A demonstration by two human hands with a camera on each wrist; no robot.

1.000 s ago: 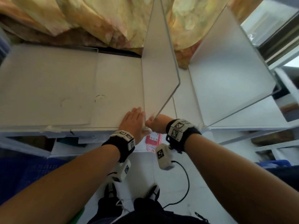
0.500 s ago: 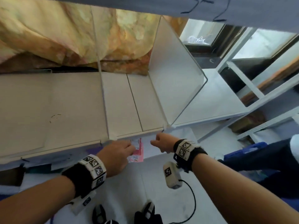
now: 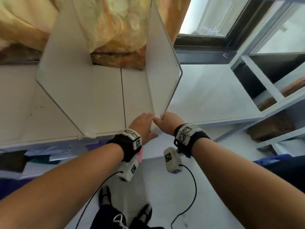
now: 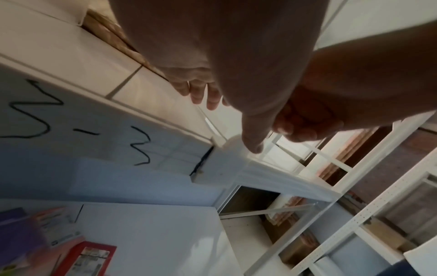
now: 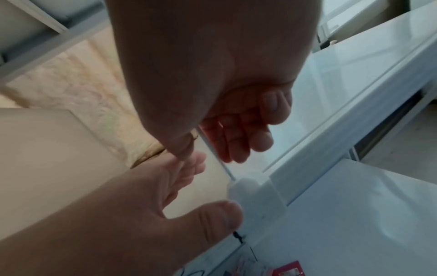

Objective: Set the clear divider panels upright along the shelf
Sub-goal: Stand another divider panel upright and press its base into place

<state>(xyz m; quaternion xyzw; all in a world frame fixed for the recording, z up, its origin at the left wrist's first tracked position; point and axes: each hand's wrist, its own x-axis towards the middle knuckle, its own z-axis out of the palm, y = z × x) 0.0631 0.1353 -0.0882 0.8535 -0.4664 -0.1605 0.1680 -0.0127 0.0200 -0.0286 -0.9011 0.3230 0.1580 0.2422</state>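
Observation:
Two clear divider panels stand upright on the white shelf [image 3: 206, 96]. The left panel [image 3: 66, 71] sits in a clip [image 3: 88, 135] at the shelf's front edge. Both hands are at the front foot of the right panel [image 3: 162, 68]. My right hand [image 3: 166, 120] pinches that panel's front edge [image 5: 218, 156], thumb on its left face and fingers [image 5: 236, 134] curled on its right. My left hand [image 3: 143, 121] lies flat on the shelf just left of the panel, fingers [image 4: 201, 93] straight. Its thumb [image 5: 212, 214] touches a white clip [image 5: 256, 194] under the panel.
A patterned curtain [image 3: 115, 30] hangs behind the shelf, with a window [image 3: 214, 17] to its right. A grey metal rack [image 3: 264, 80] stands at the right. The shelf's front face bears black handwriting [image 4: 47, 112]. Red and pink packets [image 5: 290, 268] lie on the lower level.
Both hands left the foot of the left panel, dropped below the shelf edge, moved right, and now sit at the foot of the right panel. The right hand has pinched its edge.

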